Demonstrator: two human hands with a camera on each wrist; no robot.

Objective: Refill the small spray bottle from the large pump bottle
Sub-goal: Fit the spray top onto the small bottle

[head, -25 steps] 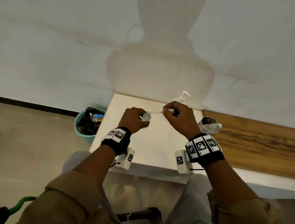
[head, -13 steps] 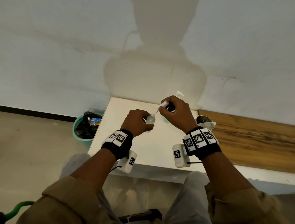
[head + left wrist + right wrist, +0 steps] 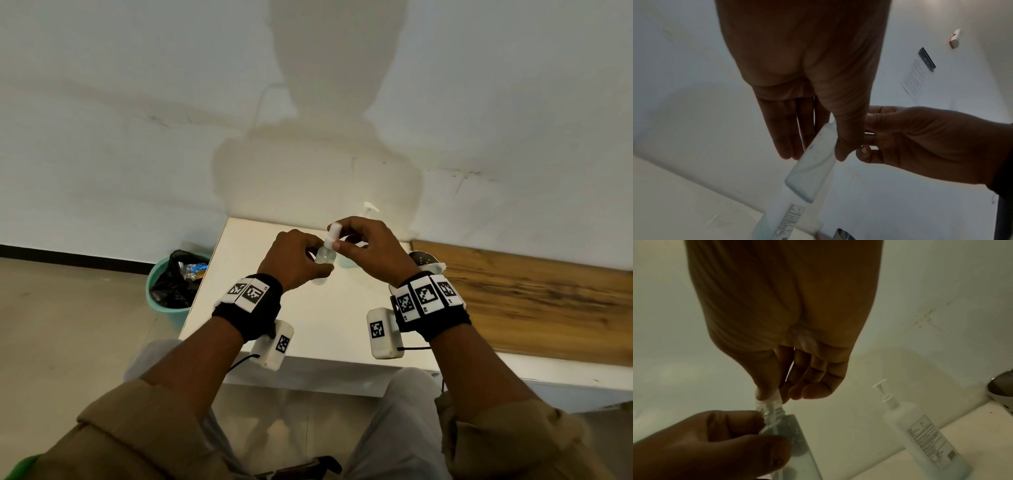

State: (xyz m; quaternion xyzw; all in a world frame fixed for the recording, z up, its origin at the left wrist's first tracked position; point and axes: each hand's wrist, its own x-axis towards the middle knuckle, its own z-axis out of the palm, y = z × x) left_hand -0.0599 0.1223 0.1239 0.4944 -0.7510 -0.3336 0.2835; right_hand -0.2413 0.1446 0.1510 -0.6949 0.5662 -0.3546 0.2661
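Both hands busy above the counter (image 3: 329, 325): left hand (image 3: 294, 257) gripping small spray bottle (image 3: 323, 255) upright, right hand (image 3: 370, 246) pinching spray cap (image 3: 333, 230) directly atop, pump bottle (image 3: 920, 433) behind.

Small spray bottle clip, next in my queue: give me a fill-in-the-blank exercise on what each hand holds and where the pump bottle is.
1. The left hand grips the small spray bottle by its ____.
2. The right hand pinches the white ____ at the bottle's threaded neck.
3. The large pump bottle stands on the white table, held by ____ hand.
4. The green bin sits on the floor to the table's ____.

Missing words: body; spray head; neither; left
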